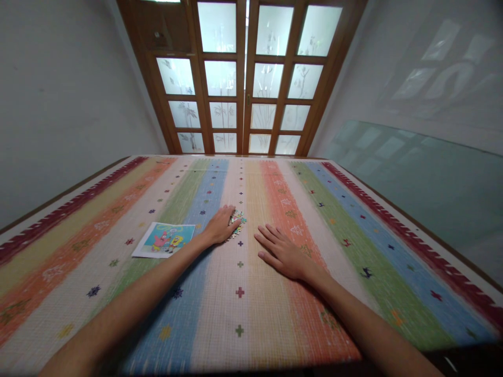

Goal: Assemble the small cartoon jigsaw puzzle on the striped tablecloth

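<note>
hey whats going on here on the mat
A person sits at a wide striped woven mat with both bare arms stretched out. The left hand rests over a small pile of colourful jigsaw puzzle pieces, covering most of it. The right hand lies flat, fingers spread, on the orange stripe, holding nothing. A cartoon reference picture on a card lies flat just left of the left hand. Wooden doors with frosted glass panes stand shut beyond.

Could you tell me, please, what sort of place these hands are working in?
Probably a room in a home: a striped, multicoloured woven mat covers the surface, wooden doors with frosted glass panes stand behind it, and the left hand rests on small jigsaw pieces beside a cartoon picture card.
</note>
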### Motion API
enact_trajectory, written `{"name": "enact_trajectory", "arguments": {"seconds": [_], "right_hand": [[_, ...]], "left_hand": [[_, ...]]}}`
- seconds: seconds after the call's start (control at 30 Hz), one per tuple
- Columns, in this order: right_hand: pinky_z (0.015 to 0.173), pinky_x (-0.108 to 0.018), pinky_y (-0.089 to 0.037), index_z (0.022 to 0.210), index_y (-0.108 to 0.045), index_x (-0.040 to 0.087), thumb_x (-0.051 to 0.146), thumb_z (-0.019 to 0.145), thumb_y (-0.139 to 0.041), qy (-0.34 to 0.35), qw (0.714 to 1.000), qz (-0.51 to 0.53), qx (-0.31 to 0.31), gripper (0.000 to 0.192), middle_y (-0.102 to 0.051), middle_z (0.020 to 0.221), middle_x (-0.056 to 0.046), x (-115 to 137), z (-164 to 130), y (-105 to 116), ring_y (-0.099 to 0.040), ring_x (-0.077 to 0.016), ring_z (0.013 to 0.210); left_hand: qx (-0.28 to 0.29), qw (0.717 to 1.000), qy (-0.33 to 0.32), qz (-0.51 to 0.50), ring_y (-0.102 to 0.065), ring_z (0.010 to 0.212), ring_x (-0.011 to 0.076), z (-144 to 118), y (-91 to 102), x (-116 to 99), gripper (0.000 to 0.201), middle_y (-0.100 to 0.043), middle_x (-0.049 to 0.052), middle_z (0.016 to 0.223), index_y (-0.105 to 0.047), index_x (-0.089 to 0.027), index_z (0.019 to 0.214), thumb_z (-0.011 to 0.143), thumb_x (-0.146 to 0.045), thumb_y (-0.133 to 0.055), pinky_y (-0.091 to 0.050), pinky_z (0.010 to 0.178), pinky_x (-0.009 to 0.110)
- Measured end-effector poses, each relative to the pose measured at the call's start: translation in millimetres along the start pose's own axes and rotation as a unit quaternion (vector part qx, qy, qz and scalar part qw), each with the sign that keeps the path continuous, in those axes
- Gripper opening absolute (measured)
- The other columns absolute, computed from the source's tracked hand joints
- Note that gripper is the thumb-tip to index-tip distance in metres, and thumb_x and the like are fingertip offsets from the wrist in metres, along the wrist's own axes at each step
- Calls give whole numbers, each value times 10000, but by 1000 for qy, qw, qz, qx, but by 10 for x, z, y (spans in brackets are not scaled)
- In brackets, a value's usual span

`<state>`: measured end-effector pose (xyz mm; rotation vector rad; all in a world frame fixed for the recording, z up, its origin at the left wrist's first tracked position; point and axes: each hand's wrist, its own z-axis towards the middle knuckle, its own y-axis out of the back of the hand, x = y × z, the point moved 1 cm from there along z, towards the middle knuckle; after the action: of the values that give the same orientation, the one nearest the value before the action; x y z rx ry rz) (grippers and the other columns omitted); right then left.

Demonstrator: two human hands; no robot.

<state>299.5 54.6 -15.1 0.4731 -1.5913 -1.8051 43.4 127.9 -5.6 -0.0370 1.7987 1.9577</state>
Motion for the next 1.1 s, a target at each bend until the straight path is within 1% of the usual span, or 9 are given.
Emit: {"name": "enact_trajectory", "arguments": {"seconds": [0.13, 0.23, 0.37, 0.43, 0.5, 0.6, 0.83, 0.93, 1.1], "right_hand": [[1248, -600, -238, 1568, -424, 253, 495, 1063, -396, -5, 1000, 2, 5, 560, -330, 1654, -91, 11, 3, 3, -265, -329, 1543], [1249, -588, -243, 1560, -439, 223, 493, 1066, -385, -7, 1000, -1, 11, 566, -333, 1653, -105, 25, 9, 16, -272, -332, 1540], [1240, -595, -261, 1556, -447, 227, 489, 1067, -374, -3, 1000, -1, 9, 560, -348, 1646, -106, 31, 12, 27, -289, -334, 1535], [1237, -594, -268, 1556, -446, 232, 493, 1067, -372, -5, 1000, -2, 11, 559, -349, 1648, -103, 32, 13, 34, -294, -334, 1533], [1237, -584, -275, 1555, -448, 227, 495, 1069, -370, -8, 1000, -6, 16, 561, -349, 1649, -103, 35, 13, 43, -292, -332, 1534], [1242, -571, -273, 1554, -450, 223, 490, 1069, -380, -9, 1000, -8, 21, 558, -348, 1650, -104, 42, 13, 55, -287, -327, 1536], [1234, -593, -277, 1548, -456, 190, 478, 1070, -386, -1, 1000, -9, 19, 562, -334, 1652, -124, 28, 12, 41, -289, -354, 1531], [1230, -589, -292, 1545, -461, 196, 487, 1071, -377, 4, 1000, -9, 13, 563, -345, 1648, -116, 21, 9, 28, -297, -353, 1528], [1233, -585, -290, 1539, -471, 222, 489, 1066, -394, 7, 1000, -6, -9, 549, -375, 1637, -100, 6, -1, -2, -310, -346, 1524]], "left_hand": [[-17, 999, -27, -18, -447, 1440, 263, -47, 3, -66, 521, -554, 113, 1504, -517, -174, 1456, 990, -407, -496, -320, 1213, 397], [-32, 999, -25, -29, -526, 1351, 250, -15, 22, -98, 508, -597, 113, 1451, -539, -159, 1441, 991, -393, -502, -358, 1179, 376], [-57, 998, 3, -32, -542, 1282, 294, 97, 24, -171, 497, -649, 128, 1343, -564, -154, 1431, 1001, -393, -492, -397, 1114, 444], [-66, 997, 17, -32, -551, 1234, 316, 159, 6, -216, 443, -674, 123, 1251, -636, -181, 1361, 986, -388, -521, -415, 1067, 474], [-72, 996, 26, -35, -560, 1185, 321, 211, -16, -248, 353, -682, 117, 1163, -724, -203, 1229, 962, -361, -555, -428, 1031, 477], [-78, 995, 26, -48, -573, 1125, 311, 253, -33, -253, 275, -679, 115, 1076, -779, -195, 1090, 938, -306, -579, -434, 1012, 463], [-72, 993, -19, -93, -615, 984, 254, 233, 68, -157, 157, -685, 72, 931, -754, -188, 918, 899, -223, -601, -460, 964, 406], [-82, 989, -40, -115, -620, 948, 244, 189, 134, -136, 121, -688, 65, 926, -708, -186, 914, 905, -201, -589, -469, 933, 403], [-99, 980, -65, -157, -630, 860, 200, 123, 241, -107, 165, -692, 50, 916, -657, -186, 967, 937, -137, -502, -494, 864, 347]]}}
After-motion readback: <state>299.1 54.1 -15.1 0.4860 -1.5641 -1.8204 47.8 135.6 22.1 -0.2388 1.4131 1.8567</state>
